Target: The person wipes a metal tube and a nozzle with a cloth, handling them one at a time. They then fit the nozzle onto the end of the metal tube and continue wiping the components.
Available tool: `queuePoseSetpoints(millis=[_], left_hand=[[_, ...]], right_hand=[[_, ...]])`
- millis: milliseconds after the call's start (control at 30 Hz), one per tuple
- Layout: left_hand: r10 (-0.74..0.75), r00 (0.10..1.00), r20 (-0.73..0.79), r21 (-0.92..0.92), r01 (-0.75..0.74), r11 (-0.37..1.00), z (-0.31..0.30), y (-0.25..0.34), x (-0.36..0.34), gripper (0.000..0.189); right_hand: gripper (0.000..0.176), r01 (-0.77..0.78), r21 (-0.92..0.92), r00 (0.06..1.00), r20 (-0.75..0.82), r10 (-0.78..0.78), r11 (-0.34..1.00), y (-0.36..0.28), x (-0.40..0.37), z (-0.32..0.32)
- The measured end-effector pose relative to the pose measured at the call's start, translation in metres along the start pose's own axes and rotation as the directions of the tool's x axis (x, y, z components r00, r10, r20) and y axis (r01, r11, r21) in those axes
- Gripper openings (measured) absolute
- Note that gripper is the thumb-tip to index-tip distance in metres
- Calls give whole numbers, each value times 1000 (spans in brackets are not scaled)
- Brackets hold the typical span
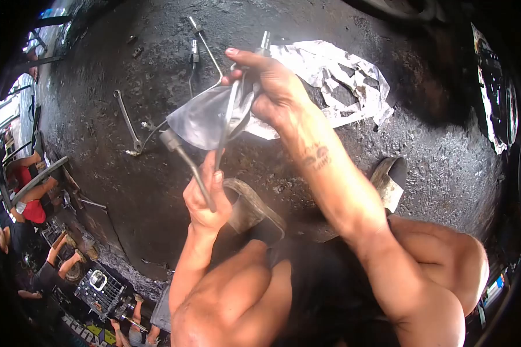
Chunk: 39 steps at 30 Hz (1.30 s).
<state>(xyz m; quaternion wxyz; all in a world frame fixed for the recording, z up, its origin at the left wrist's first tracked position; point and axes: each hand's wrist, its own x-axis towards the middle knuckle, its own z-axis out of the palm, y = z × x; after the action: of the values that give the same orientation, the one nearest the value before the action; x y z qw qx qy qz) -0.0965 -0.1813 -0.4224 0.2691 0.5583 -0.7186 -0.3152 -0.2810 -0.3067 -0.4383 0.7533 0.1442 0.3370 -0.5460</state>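
My left hand is closed around a bent metal pipe with a thick fitting at its upper end. Above it, my right hand grips the upper part of the bent pipework, its thumb and fingers wrapped round it. A translucent plastic bag hangs below the right hand, partly behind the pipework. Just beyond the hands, a thin bent pipe and a second pipe end with a metal fitting show over the dark floor. A combination wrench lies to the left of the bag.
Torn white sheeting lies on the oily floor beyond my right forearm. My shoes are below the hands. At lower left, other people's arms are near a metal engine part. A dark-and-white object lies far right.
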Motion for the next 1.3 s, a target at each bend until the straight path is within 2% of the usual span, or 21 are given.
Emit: queuePoseSetpoints(millis=[33, 100, 167, 200, 233, 267, 300, 367, 433, 500, 567, 633, 700, 733, 800, 833, 900, 933, 1067, 1233, 1300], left_hand=[[0, 1000, -1, -2, 0, 1000, 0, -2, 6, 36], [380, 925, 21, 170, -378, 910, 2, -3, 15, 34], [278, 960, 32, 125, -280, 952, 5, -4, 4, 34], [35, 999, 20, -289, -27, 957, 8, -3, -1, 33], [-192, 975, 111, -642, 217, 735, 10, 1, -1, 33], [-264, 939, 222, -862, 315, 397, 11, 6, 1, 36], [-259, 940, 222, -861, 313, 401, 6, 10, 6, 36], [-309, 760, 572, -810, 462, -362, -10, 13, 11, 40], [-122, 704, 700, -597, 483, -640, -21, 5, 6, 39], [-122, 740, 661, -650, 484, -585, -24, 15, 8, 38], [-265, 823, 503, -862, 453, -230, -18, 29, 17, 38], [-314, 909, 275, -894, 362, 265, -3, 28, 19, 38], [-263, 962, 66, -586, 251, 770, -3, 14, 15, 38], [-259, 964, 68, -586, 249, 771, -4, 7, 13, 38], [-170, 983, -73, -180, 155, 971, -11, -2, 9, 38], [-166, 983, -74, -176, 151, 973, -12, -2, 11, 38], [-307, 950, -57, -674, 190, 714, -12, -1, 14, 38], [-298, 953, -48, -749, 163, 642, -15, 1, 16, 40], [-379, 924, -56, -871, 140, 471, -28, 4, 21, 41], [-464, 885, -35, -868, 203, 453, -26, -1, 18, 38], [-512, 858, 27, -802, 324, 501, -25, 4, 13, 38]], right_hand=[[9, -23, -28, 997, -80, 20, 999, 0, 5, 1], [10, -110, 105, 994, 9, 110, 988, -5, 9, -7], [11, -102, 106, 993, -44, 107, 989, -6, 11, -2], [15, -101, 191, 994, -28, 108, 976, -6, 13, 0], [24, -97, 278, 994, -11, 104, 956, -6, 14, 4], [20, 8, 112, 1000, 14, -9, 994, -3, 8, 10], [21, 181, -43, 978, 113, -176, 982, 1, 8, 11], [14, 217, -365, 962, 238, -135, 905, -5, 3, 10], [13, 359, -601, 921, 354, -165, 714, -10, -14, 12], [12, 330, -575, 934, 313, -171, 749, -12, -23, 20], [6, 194, -163, 979, 96, -180, 967, -6, -4, 25], [10, 80, 203, 990, -128, -54, 976, -5, 12, 31], [11, 79, 281, 976, -218, -17, 957, -1, 20, 28], [11, 83, 283, 976, -217, -21, 955, 0, 21, 24], [37, 23, 160, 997, -74, -11, 987, 7, 26, 17], [30, 34, 146, 999, -25, -30, 989, 10, 26, 16], [23, 52, 90, 994, 88, -60, 995, 6, 3, 18], [24, 40, 60, 967, 249, -54, 997, 9, 2, 3], [37, 83, 199, 961, 243, -131, 976, 5, -12, -27], [38, 244, 252, 959, 82, -272, 937, 11, -19, -18], [33, 360, 91, 933, -38, -358, 928, 19, -12, -19]])
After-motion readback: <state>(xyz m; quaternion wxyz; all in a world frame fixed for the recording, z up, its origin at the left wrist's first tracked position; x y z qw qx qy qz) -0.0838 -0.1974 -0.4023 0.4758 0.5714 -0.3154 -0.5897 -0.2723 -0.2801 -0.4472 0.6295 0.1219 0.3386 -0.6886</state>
